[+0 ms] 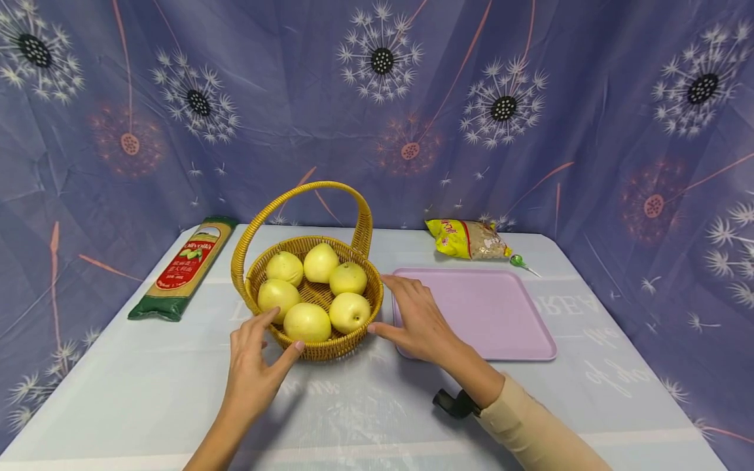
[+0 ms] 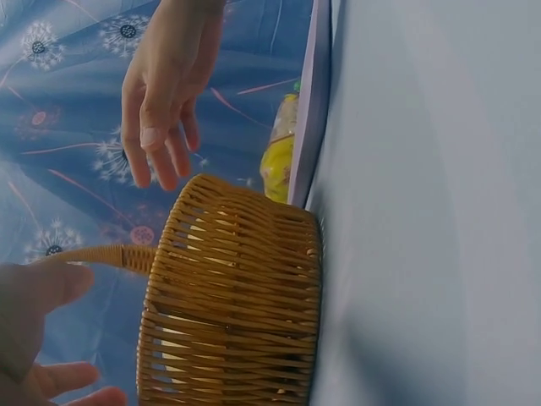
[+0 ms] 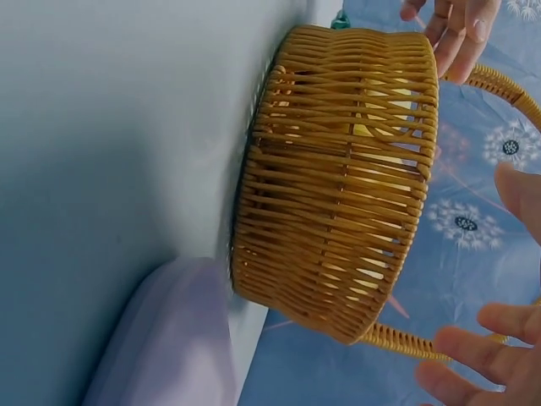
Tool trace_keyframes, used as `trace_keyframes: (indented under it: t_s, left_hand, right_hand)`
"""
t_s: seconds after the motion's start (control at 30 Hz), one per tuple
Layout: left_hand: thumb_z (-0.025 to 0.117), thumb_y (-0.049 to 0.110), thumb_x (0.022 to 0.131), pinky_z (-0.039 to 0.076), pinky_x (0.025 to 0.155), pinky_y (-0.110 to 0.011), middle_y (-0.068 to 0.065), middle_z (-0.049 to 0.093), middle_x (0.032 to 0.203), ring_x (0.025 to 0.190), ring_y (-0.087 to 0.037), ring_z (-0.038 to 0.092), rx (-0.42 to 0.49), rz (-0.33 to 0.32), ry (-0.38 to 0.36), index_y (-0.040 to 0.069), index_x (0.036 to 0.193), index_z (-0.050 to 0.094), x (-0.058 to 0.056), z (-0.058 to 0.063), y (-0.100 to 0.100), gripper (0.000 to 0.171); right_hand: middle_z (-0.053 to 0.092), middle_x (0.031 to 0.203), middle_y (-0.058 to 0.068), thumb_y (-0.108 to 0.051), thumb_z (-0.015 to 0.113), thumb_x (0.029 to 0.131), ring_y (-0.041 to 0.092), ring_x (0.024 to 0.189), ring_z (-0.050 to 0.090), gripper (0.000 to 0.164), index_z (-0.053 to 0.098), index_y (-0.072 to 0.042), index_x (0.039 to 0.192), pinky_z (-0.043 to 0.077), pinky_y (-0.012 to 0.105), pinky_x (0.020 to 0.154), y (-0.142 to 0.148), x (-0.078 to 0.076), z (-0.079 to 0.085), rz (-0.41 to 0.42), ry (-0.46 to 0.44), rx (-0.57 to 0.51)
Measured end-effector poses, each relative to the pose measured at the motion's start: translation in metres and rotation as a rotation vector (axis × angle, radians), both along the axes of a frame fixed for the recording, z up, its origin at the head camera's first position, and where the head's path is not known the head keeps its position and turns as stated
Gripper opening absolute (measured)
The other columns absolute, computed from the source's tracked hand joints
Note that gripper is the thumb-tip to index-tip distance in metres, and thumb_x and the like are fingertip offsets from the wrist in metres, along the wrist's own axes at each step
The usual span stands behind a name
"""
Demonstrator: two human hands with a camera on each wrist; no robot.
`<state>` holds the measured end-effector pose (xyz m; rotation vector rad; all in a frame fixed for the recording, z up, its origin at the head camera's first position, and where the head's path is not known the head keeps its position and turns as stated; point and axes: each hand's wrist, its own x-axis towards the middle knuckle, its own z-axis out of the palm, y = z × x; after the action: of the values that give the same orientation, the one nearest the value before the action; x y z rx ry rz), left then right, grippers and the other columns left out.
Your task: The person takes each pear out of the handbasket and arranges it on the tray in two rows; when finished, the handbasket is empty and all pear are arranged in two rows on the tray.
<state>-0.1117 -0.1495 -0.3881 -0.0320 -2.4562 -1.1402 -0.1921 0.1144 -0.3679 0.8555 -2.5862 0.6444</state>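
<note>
A woven golden-brown basket [image 1: 336, 350] with a tall arched handle [image 1: 299, 190] stands upright on the table. Inside it lie several round, pale yellow-green fruits [image 1: 306, 322], some with a small brown dimple. My left hand [image 1: 250, 366] is at the front left rim, fingers spread and thumb apart, overlapping the nearest fruits in the head view. On the opposite side, my right hand [image 1: 419, 320] has its thumb and fingertips right at the rim, over the near edge of the tray. Both wrist views show the basket's slatted wall [image 2: 237, 296] with relaxed fingers [image 3: 461, 342] above it, gripping nothing.
To the right lies a flat lilac tray [image 1: 483, 314]. Behind it are a yellow bag [image 1: 465, 239] with a see-through part and a green lollipop [image 1: 518, 260]. A long green-and-red labelled package [image 1: 188, 265] rests at the left edge. A patterned curtain [image 1: 283, 118] hangs behind.
</note>
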Motion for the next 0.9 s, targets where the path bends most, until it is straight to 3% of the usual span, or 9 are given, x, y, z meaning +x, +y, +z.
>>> trace_keyframes:
  t_s: [0.3, 0.6, 0.9]
  left_hand:
    - [0.075, 0.017, 0.079, 0.034, 0.080, -0.010, -0.011, 0.047, 0.131, 0.107, -0.014, 0.035, 0.071, 0.012, -0.054, 0.007, 0.134, 0.047, 0.001, -0.002, 0.001, 0.062]
    - [0.075, 0.016, 0.079, 0.036, 0.080, -0.011, -0.010, 0.045, 0.130, 0.108, -0.007, 0.031, 0.117, 0.014, -0.042, 0.007, 0.134, 0.047, 0.003, -0.007, 0.004, 0.062]
    - [0.075, 0.014, 0.080, 0.035, 0.080, -0.010, -0.009, 0.044, 0.127, 0.108, -0.007, 0.031, 0.154, 0.026, -0.032, 0.006, 0.133, 0.048, 0.002, -0.014, 0.006, 0.061]
  right_hand:
    - [0.052, 0.136, 0.003, -0.049, 0.071, 0.078, 0.022, 0.118, 0.049, 0.079, 0.042, -0.011, 0.141, 0.040, 0.040, 0.099, -0.009, -0.006, 0.002, 0.042, -0.034, 0.015]
    - [0.053, 0.133, 0.006, -0.047, 0.073, 0.078, 0.023, 0.119, 0.048, 0.082, 0.039, -0.011, 0.143, 0.041, 0.042, 0.101, -0.017, -0.021, 0.005, 0.102, -0.048, 0.002]
    - [0.050, 0.138, 0.007, -0.048, 0.073, 0.077, 0.025, 0.126, 0.045, 0.085, 0.036, -0.011, 0.145, 0.042, 0.046, 0.105, -0.021, -0.035, 0.007, 0.112, -0.126, -0.001]
